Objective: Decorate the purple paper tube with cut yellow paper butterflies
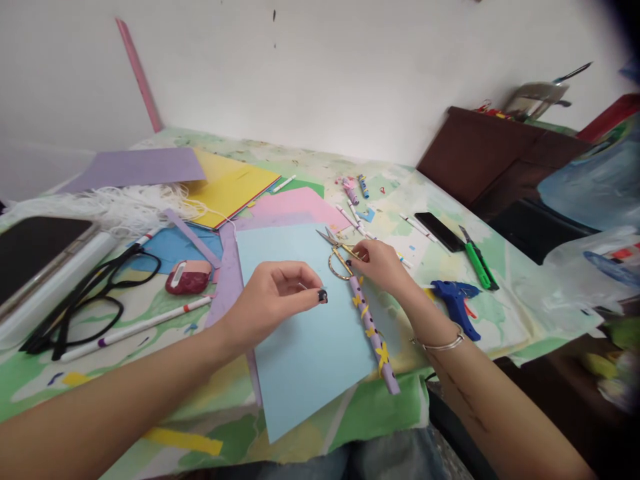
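Observation:
My left hand (275,293) hovers above a light blue sheet of paper (310,367), thumb and fingers pinched together. Whatever sits in that pinch is too small or hidden to name. Gold-handled scissors (337,245) are at the upper right of the sheet, blades slightly apart and pointing left. The fingers of my right hand (381,265) close on one of their handles. Just below the scissors, a purple paper tube (369,325) with yellow butterflies and dark spots lies along the sheet's right side.
Left of the sheet are an earbud case (189,277), black glasses (95,300), a tablet (40,260) and white string (125,207). Coloured paper (235,190) lies behind. To the right are a blue glue gun (456,307), a green cutter (480,265) and a phone (440,231).

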Demonstrator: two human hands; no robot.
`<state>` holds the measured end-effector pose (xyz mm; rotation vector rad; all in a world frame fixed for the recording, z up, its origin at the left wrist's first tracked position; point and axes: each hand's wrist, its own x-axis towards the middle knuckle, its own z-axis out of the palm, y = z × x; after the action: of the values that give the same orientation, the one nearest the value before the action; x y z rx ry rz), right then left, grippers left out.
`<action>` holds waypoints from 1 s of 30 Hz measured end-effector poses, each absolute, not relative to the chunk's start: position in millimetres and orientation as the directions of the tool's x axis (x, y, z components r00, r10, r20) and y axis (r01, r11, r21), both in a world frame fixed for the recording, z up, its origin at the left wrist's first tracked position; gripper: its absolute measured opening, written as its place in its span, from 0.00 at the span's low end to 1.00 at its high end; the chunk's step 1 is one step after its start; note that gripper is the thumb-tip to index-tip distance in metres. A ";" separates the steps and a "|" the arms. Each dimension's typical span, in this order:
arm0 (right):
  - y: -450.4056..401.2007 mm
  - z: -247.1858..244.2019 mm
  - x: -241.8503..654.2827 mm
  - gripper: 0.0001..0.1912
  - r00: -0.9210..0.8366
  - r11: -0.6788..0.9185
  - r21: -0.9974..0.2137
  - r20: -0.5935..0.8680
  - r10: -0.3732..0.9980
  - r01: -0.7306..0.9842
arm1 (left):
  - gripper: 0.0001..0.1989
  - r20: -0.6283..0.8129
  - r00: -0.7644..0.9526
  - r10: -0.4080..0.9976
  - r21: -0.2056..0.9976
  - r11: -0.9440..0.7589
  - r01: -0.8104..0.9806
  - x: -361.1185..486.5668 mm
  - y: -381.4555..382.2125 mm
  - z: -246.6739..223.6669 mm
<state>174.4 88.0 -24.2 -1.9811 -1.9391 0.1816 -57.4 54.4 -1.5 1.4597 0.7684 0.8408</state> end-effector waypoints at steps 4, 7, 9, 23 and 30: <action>104.8 -22.3 179.8 0.05 0.014 0.009 -0.299 0.075 0.997 0.954 | 0.04 0.046 0.553 0.832 0.999 -0.038 -0.025 -58.6 56.2 -2.8; 114.0 -14.6 181.9 0.06 -0.037 0.034 -0.294 -0.007 0.999 0.955 | 0.03 0.016 0.588 0.809 0.999 0.010 -0.042 -59.0 57.0 -4.2; 118.2 -11.0 182.2 0.08 -0.064 0.048 -0.289 -0.046 0.997 0.956 | 0.03 -0.004 0.602 0.799 0.998 0.040 -0.046 -59.0 57.5 -5.0; 61.0 4.1 165.0 0.08 -0.018 0.103 -0.386 0.217 0.976 0.917 | 0.02 -0.087 0.553 0.828 0.976 0.182 -0.119 -56.1 62.7 -10.3; -19.5 -0.3 196.5 0.07 0.356 -0.130 -0.456 0.455 0.816 0.880 | 0.01 -0.161 0.559 0.814 0.902 0.350 -0.251 -55.4 65.0 -13.0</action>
<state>196.5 -19.5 -0.3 -1.9529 -1.4719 -0.1232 -55.4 65.0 -13.0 0.9785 0.6814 0.7629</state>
